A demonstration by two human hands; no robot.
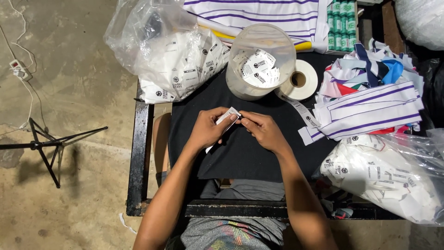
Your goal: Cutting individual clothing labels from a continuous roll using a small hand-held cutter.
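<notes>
Both hands meet over a black cloth (240, 153) spread on a dark table frame (140, 153). My left hand (209, 128) grips a small white printed label (227, 115), its strip trailing under the palm. My right hand (261, 129) pinches the same label at its right end with thumb and forefinger. Just beyond the hands stands a clear plastic tub (259, 62) with several folded labels inside. A roll of white label tape (300, 79) lies beside it, and its loose end runs down to the right.
Clear plastic bags of white labels sit at the back left (171, 55) and front right (393, 178). Striped white-and-purple fabric strips (370, 109) pile at right. A tripod stand (44, 143) and a white power strip (17, 68) lie on the concrete floor at left.
</notes>
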